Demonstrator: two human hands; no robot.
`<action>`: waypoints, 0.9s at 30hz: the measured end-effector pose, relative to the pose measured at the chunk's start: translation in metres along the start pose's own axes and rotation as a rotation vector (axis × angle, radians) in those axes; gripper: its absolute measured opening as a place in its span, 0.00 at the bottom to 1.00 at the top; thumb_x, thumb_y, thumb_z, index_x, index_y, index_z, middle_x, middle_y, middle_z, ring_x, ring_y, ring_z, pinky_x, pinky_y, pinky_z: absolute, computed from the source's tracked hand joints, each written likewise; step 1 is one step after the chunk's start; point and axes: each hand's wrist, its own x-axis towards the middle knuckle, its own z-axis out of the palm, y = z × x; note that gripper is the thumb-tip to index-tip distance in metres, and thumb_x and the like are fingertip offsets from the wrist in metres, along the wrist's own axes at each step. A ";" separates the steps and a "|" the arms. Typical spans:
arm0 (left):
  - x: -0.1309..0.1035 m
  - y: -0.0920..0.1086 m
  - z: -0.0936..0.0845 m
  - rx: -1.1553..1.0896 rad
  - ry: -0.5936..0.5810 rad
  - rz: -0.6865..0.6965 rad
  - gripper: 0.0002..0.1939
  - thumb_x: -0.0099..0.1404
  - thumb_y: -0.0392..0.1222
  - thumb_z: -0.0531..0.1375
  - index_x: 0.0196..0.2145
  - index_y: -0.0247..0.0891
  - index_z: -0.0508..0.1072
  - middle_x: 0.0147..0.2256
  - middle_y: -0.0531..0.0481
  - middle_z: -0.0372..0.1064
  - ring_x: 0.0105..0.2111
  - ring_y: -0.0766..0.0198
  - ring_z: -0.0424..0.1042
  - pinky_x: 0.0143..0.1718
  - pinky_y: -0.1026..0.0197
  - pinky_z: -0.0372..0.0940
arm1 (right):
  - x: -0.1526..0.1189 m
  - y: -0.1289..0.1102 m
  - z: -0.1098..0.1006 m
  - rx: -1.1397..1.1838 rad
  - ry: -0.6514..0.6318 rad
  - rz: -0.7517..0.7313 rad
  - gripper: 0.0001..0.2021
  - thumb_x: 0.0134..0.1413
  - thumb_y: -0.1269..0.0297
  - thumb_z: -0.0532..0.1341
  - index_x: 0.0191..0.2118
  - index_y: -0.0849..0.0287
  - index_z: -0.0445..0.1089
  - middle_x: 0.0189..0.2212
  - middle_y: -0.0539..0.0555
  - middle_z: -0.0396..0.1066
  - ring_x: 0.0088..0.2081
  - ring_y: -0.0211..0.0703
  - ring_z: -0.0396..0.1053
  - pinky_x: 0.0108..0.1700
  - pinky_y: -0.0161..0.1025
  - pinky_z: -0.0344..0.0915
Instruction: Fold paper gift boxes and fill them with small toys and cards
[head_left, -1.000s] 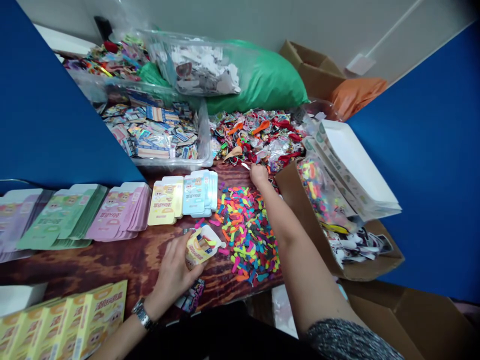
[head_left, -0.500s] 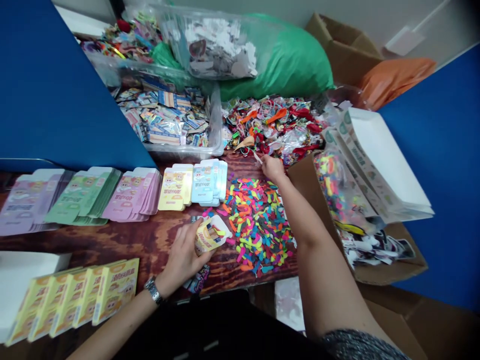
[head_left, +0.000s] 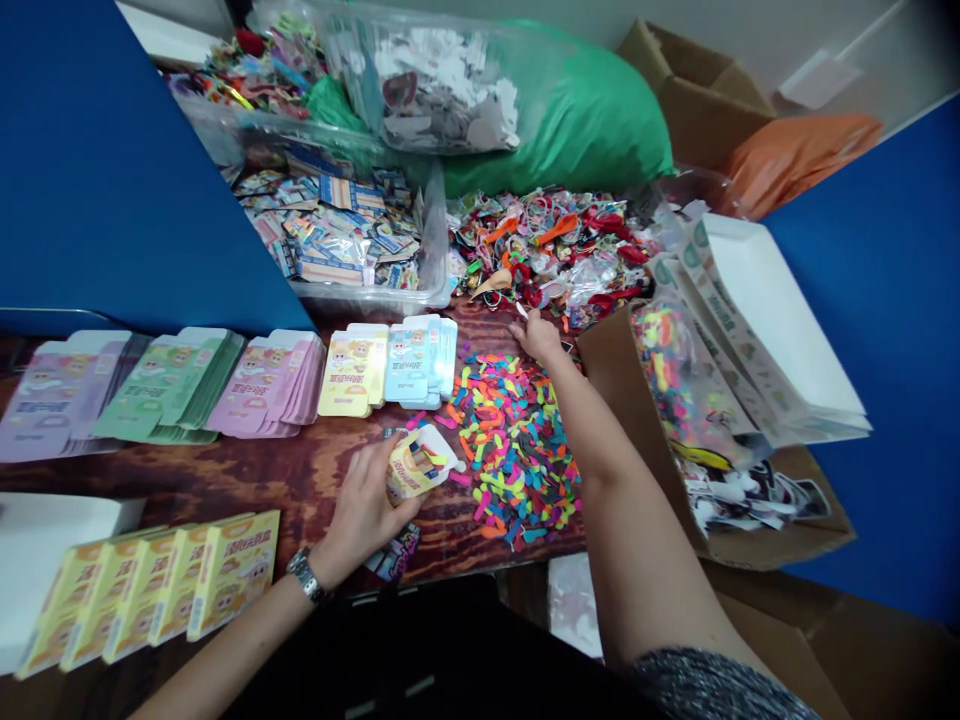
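My left hand (head_left: 365, 508) is wrapped round a small yellow box (head_left: 414, 466), whose open top shows some small items inside. Reaching over the table, my right hand (head_left: 538, 336) pinches a small pale item (head_left: 522, 311). It is beyond the heap of small colourful pieces (head_left: 517, 450) and in front of the pile of mixed trinkets (head_left: 555, 250). Left of the heap stand light blue flat boxes (head_left: 421, 360) and yellow flat boxes (head_left: 354, 370).
Pink (head_left: 266, 385), green and purple flat boxes line the left. Filled yellow boxes (head_left: 232, 575) lean at the lower left. Clear tubs (head_left: 439, 230), a green bag (head_left: 600, 120) and a cardboard box (head_left: 622, 400) stand behind and to the right.
My right hand has drawn back slightly toward the colourful heap, with the pale item at its fingertips. My left hand still holds the yellow box, now tipped slightly differently.
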 end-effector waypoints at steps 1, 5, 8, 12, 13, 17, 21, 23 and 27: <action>0.001 0.001 0.000 0.005 0.007 0.001 0.37 0.62 0.48 0.63 0.64 0.37 0.53 0.56 0.38 0.61 0.55 0.49 0.63 0.55 0.49 0.62 | 0.000 0.000 0.000 0.001 -0.003 -0.002 0.27 0.64 0.51 0.56 0.57 0.70 0.57 0.48 0.70 0.68 0.48 0.55 0.68 0.51 0.42 0.62; 0.004 0.004 0.000 0.021 0.036 0.003 0.37 0.62 0.51 0.63 0.63 0.37 0.54 0.54 0.38 0.63 0.53 0.49 0.65 0.54 0.49 0.63 | 0.006 0.002 -0.003 0.024 -0.033 -0.005 0.24 0.61 0.51 0.59 0.53 0.67 0.63 0.44 0.64 0.70 0.44 0.48 0.69 0.47 0.37 0.62; 0.005 0.003 0.000 0.012 0.029 -0.011 0.37 0.62 0.51 0.63 0.62 0.36 0.55 0.54 0.38 0.63 0.53 0.49 0.64 0.54 0.49 0.63 | 0.012 0.004 -0.003 0.044 -0.070 -0.001 0.18 0.60 0.53 0.61 0.45 0.65 0.67 0.39 0.59 0.71 0.38 0.43 0.68 0.44 0.34 0.62; 0.002 0.001 0.000 -0.001 0.027 -0.038 0.37 0.61 0.51 0.64 0.62 0.36 0.55 0.54 0.38 0.63 0.54 0.48 0.64 0.55 0.47 0.62 | 0.012 0.006 0.001 0.077 -0.016 0.027 0.20 0.59 0.52 0.62 0.48 0.65 0.66 0.40 0.59 0.70 0.39 0.42 0.67 0.44 0.35 0.61; 0.001 0.001 -0.001 -0.001 0.026 -0.041 0.37 0.61 0.52 0.64 0.62 0.36 0.55 0.54 0.38 0.63 0.54 0.47 0.63 0.56 0.47 0.62 | 0.012 0.007 0.003 0.097 0.006 0.033 0.21 0.58 0.52 0.63 0.49 0.64 0.65 0.41 0.59 0.70 0.39 0.43 0.66 0.44 0.36 0.61; -0.003 0.000 0.000 0.005 0.033 -0.052 0.37 0.61 0.51 0.64 0.62 0.36 0.55 0.55 0.38 0.63 0.54 0.47 0.63 0.56 0.47 0.61 | 0.014 0.011 0.008 0.199 0.029 0.039 0.20 0.54 0.54 0.65 0.46 0.63 0.66 0.38 0.56 0.69 0.36 0.40 0.64 0.43 0.35 0.61; -0.004 0.000 0.001 0.023 0.039 -0.035 0.37 0.62 0.50 0.64 0.62 0.36 0.55 0.54 0.38 0.63 0.53 0.49 0.64 0.55 0.48 0.62 | 0.019 0.013 0.009 0.251 0.001 0.032 0.19 0.52 0.55 0.65 0.44 0.64 0.66 0.34 0.53 0.68 0.31 0.35 0.61 0.39 0.32 0.60; -0.003 -0.001 0.001 0.023 0.038 -0.037 0.37 0.62 0.51 0.64 0.62 0.35 0.55 0.54 0.38 0.63 0.53 0.49 0.64 0.55 0.49 0.62 | 0.018 0.012 0.007 0.245 0.002 0.019 0.20 0.52 0.56 0.66 0.45 0.63 0.65 0.35 0.53 0.68 0.32 0.35 0.60 0.39 0.31 0.59; -0.001 -0.004 0.000 0.023 0.040 -0.066 0.38 0.60 0.52 0.65 0.62 0.34 0.56 0.54 0.37 0.63 0.53 0.49 0.64 0.54 0.49 0.62 | 0.008 0.005 0.002 0.147 0.044 -0.032 0.22 0.55 0.57 0.65 0.49 0.66 0.62 0.41 0.59 0.67 0.38 0.40 0.63 0.44 0.34 0.60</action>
